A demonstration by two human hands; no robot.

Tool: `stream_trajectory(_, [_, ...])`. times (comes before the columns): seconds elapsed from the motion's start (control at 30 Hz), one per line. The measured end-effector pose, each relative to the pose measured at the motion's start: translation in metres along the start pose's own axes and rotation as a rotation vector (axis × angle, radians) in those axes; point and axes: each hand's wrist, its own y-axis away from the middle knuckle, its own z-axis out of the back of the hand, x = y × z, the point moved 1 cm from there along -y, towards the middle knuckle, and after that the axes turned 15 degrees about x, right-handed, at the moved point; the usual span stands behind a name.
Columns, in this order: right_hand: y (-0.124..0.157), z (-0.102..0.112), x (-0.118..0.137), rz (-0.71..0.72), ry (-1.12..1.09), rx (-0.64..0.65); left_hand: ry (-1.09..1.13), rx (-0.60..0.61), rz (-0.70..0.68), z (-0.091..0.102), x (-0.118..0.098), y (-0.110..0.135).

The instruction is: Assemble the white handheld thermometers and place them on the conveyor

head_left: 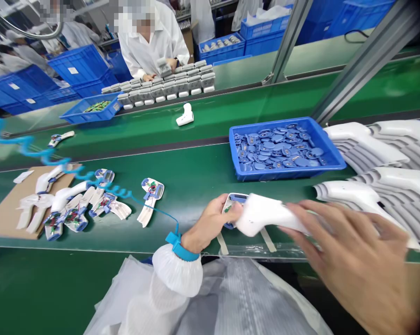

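My left hand (215, 216), with a blue anti-static strap at the wrist, is closed on an open thermometer half (235, 198) with a blue part and electronics inside. Its lower part is hidden. My right hand (353, 246) grips a white gun-shaped housing shell (266, 215), held just in front of that half and partly covering it. Whether the two pieces touch, I cannot tell. Left of my left hand, another open half with a circuit board (152, 197) lies on the green bench.
A blue tray (287, 174) of small blue parts stands beyond my hands. Stacked white shells (367, 193) lie at right. Several assemblies rest around a cardboard sheet (7, 211) at left, under a coiled blue cord (87, 176). Across the conveyor (224, 109), a co-worker (154, 42) handles grey-white units.
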Motion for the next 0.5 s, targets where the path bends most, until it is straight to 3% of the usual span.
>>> stream_trajectory(0.1, [-0.027, -0.006, 0.031, 0.213, 0.240, -0.088, -0.073, -0.031, -0.018, 0.000, 0.004, 0.000])
stream_trajectory(0.17, [-0.037, -0.018, 0.034, 0.276, 0.192, -0.038, -0.140, -0.057, -0.038, -0.001, 0.005, 0.000])
stream_trajectory(0.27, [-0.041, -0.026, 0.027, 0.216, -0.016, 0.083, -0.265, -0.053, -0.064, -0.001, 0.005, 0.004])
stream_trajectory(0.37, [-0.040, -0.017, 0.024, 0.076, -0.267, 0.332, -0.358, -0.024, -0.078, -0.001, 0.004, 0.007])
stream_trajectory(0.43, [-0.040, -0.007, 0.025, 0.030, -0.462, 0.573, -0.354, 0.024, -0.083, -0.002, 0.005, 0.008])
stream_trajectory(0.5, [-0.039, 0.000, 0.026, 0.013, -0.611, 0.711, -0.393, 0.025, -0.089, -0.003, 0.008, 0.009])
